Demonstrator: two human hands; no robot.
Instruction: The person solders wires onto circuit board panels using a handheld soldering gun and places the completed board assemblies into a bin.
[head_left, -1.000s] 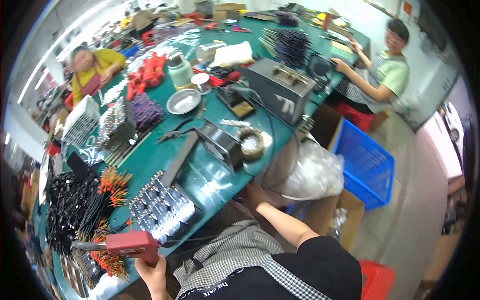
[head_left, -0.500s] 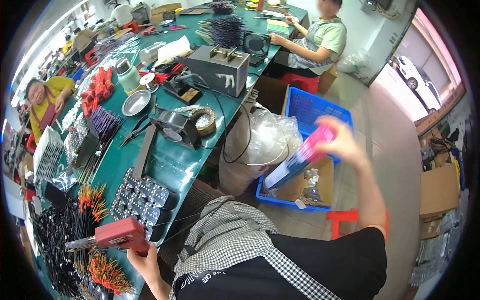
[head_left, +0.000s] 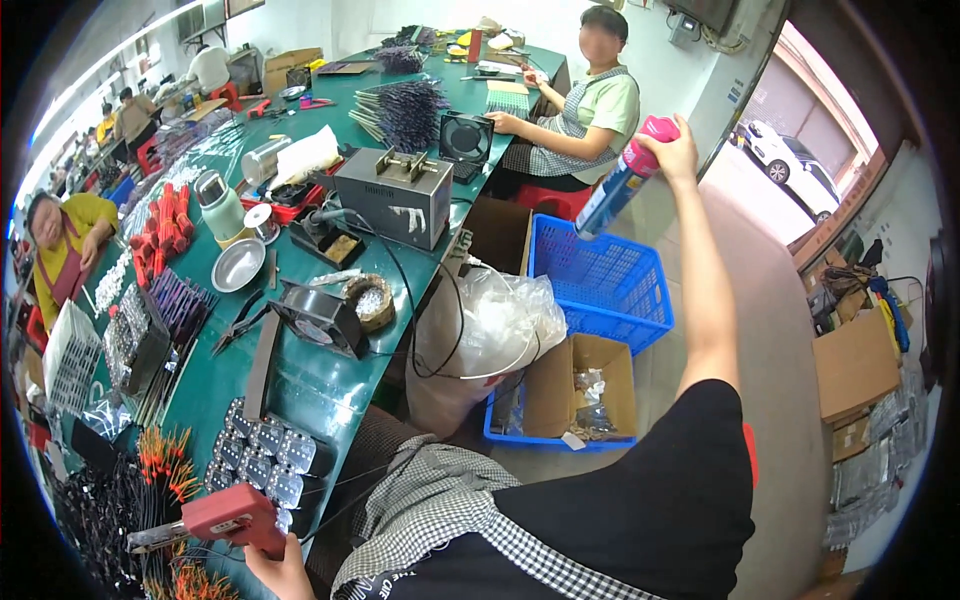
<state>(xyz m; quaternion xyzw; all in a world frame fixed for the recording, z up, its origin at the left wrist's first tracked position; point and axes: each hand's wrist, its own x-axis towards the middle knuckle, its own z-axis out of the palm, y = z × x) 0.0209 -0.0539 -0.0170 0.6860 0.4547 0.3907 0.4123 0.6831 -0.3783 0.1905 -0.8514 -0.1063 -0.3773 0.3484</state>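
The left hand (head_left: 280, 568) had its grip wrapped round a red plastic pistol-shaped tool (head_left: 232, 514), presumably pointing its metal tip (head_left: 155, 538) safely outward. The right hand (head_left: 672, 155) pinched a tilted, pink-topped blue cylindrical can (head_left: 612, 194) near a blue plastic basket (head_left: 610, 322), probably avoiding the green table (head_left: 335, 400).

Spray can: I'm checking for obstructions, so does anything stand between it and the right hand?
Nothing visible does: the right hand directly grips the spray can at its pink upper end; its lower end overlaps the blue plastic crate in view.
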